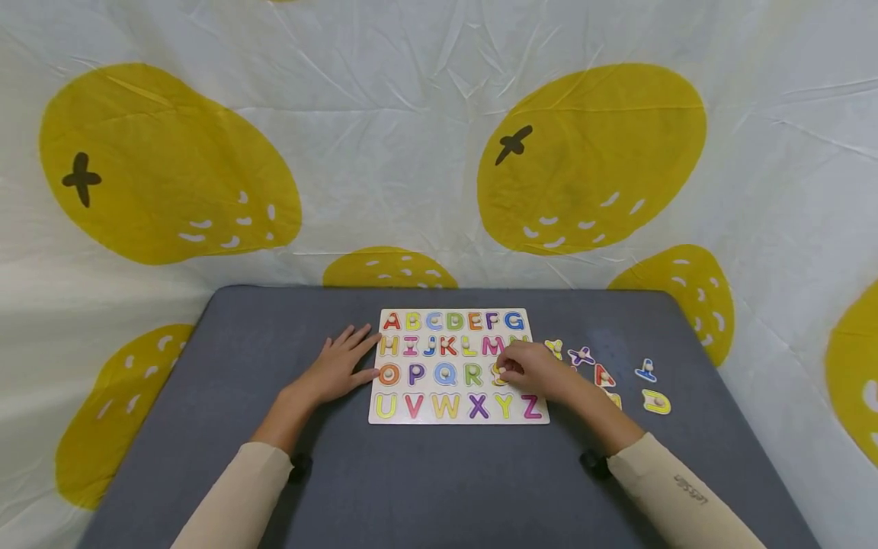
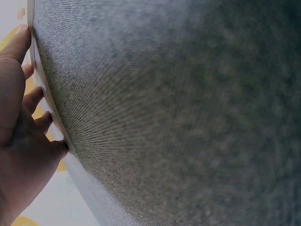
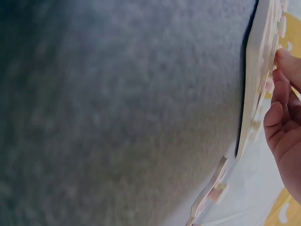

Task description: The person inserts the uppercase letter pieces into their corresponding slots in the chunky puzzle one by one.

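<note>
Pinching yellow S (image 1: 496, 377), apparently

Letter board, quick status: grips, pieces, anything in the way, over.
Left grip spread at left edge of letter board. Right grip pinching S piece on board, seating unclear. Loose letters lie right of board, right forearm partly hiding some.

Table (image 1: 439, 488): matt woven cloth | alphabet board (image 1: 427, 406): smooth wood | backdrop (image 1: 384, 183): creased cloth | 2 sleeves (image 1: 236, 488): matt

I see, from here, a cream board (image 1: 427, 390) with multicoloured letters (image 1: 478, 406), plain grey cloth (image 1: 446, 488), beige sleeves (image 1: 233, 496), and a white curtain (image 1: 384, 168) patterned with yellow shapes (image 1: 590, 152).
</note>
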Demonstrator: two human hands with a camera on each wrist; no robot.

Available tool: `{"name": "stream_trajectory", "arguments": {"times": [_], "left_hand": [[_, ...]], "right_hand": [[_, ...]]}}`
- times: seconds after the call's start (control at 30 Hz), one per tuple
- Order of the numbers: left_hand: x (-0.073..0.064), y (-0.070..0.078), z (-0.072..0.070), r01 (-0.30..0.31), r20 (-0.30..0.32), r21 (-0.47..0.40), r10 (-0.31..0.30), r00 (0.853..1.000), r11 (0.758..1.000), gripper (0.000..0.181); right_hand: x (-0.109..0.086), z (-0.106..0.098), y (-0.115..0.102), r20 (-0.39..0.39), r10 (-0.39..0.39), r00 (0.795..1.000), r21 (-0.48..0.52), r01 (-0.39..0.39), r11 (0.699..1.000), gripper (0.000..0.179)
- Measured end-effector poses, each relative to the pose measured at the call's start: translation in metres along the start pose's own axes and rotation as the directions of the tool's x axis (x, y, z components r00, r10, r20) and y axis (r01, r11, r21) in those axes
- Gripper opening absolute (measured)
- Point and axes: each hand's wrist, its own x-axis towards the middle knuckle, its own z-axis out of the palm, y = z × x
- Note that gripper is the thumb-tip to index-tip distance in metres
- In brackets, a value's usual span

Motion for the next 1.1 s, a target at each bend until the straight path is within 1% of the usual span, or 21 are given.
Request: {"name": "stream_trajectory", "arguments": {"times": [0.17, 0.4, 0.53, 0.77, 0.97, 1.1], "left_hand": [[0.0, 0.0, 0.003, 0.002, -0.004, 0.011, -0.002, 1.0, 1.0, 0.078], [-0.001, -0.001, 0.003, -0.003, -0.011, 0.0, 0.003, 1.0, 1.0, 0.077], [0.0, -0.002, 0.004, -0.004, -0.011, 0.001, 0.004, 1.0, 1.0, 0.077], [0.0, -0.001, 0.004, -0.008, -0.016, -0.008, 0.008, 1.0, 1.0, 0.077], [0.0, -0.001, 0.003, -0.005, -0.009, -0.008, 0.005, 1.0, 1.0, 0.077], [0.0, -0.001, 0.003, -0.006, -0.01, -0.012, 0.006, 1.0, 1.0, 0.076]], "right_hand": [[0.002, 0.005, -0.002, 0.012, 0.0, 1.0, -0.003, 0.0, 1.0, 0.009], [0.003, 0.007, -0.005, 0.043, 0.054, 0.998, 0.016, -0.055, 0.998, 0.01], [0.002, 0.006, -0.006, 0.055, 0.065, 0.996, 0.02, -0.066, 0.998, 0.013], [-0.003, -0.001, -0.003, 0.034, 0.07, 0.997, 0.026, -0.071, 0.997, 0.02], [-0.018, -0.016, 0.012, 0.002, 0.083, 0.997, -0.008, -0.082, 0.997, 0.019], [-0.034, -0.028, 0.029, -0.051, 0.071, 0.996, -0.053, -0.074, 0.996, 0.018]]}}
